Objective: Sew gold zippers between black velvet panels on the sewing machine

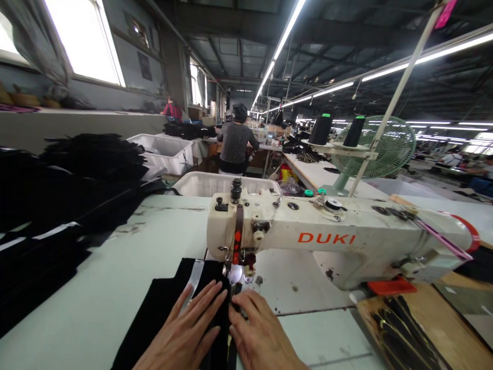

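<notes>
A piece of black fabric (164,300) with a shiny pale strip (196,275) across it lies on the pale table, its right edge by the lit needle area of a white sewing machine (277,221). My left hand (188,321) rests flat on this fabric, fingers stretched out and slightly apart. Just right of it, my right hand (258,326) has its fingers bent and closed at a narrow black strip (231,349) with a thin gold-coloured line, which runs along the fabric's edge toward the presser foot. The right fingertips partly hide the strip.
Piles of black fabric (92,159) stand at the left. White plastic bins (185,180) are behind the machine. A wooden board (431,318) at right holds black strips with gold lines (404,329). Thread cones (321,129) and a green fan (385,146) stand beyond. A person (235,141) sits ahead.
</notes>
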Tool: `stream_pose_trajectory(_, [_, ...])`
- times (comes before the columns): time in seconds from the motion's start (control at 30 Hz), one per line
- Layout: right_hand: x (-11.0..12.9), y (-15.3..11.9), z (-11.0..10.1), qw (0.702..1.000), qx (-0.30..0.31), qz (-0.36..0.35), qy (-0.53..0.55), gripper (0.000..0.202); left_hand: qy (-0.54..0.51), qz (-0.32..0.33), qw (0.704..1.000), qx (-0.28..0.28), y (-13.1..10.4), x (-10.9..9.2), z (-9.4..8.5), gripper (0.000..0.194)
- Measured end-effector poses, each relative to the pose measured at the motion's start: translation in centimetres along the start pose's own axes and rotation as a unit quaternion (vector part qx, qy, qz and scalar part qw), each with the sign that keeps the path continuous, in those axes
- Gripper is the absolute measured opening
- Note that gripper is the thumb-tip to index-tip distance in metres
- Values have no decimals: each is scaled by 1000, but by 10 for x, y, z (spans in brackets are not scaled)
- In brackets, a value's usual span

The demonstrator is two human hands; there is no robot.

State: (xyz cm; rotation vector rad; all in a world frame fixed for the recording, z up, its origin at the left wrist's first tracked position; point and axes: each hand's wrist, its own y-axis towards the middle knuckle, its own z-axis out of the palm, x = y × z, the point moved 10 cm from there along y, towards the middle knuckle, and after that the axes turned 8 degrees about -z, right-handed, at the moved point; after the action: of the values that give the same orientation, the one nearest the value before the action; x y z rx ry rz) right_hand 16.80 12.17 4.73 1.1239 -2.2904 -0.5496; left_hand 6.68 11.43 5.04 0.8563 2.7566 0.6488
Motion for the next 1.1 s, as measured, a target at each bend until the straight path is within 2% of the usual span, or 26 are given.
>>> stream_pose_trajectory(0.33, [-3, -3, 5, 1000, -6, -11, -2, 38, 18, 3, 1000, -11, -1, -1, 5, 65])
stream_pose_trajectory(0.53, [-4, 2, -5, 1000, 0, -24, 18, 32, 20, -1, 1000, -4, 0, 0, 5, 63])
stream_pose_trajectory(0.63, [-8, 3, -5, 1000, 5, -22, -9, 35, 17, 0, 1000, -4, 0, 1, 4, 62])
stream_pose_trajectory(0.8, [-7, 7, -4, 995, -30, -53, -77, 36, 64, 13, 998, -8, 3, 2, 4, 56])
stream_pose_trajectory(0.93, [-6, 12, -1, 991, -34, -64, -109, 36, 98, 35, 993, -46, 8, 0, -2, 63])
stream_pose_trajectory(1.1, [-4, 11, -3, 985, -79, -69, -139, 29, 92, 49, 993, -52, 10, -1, -5, 70])
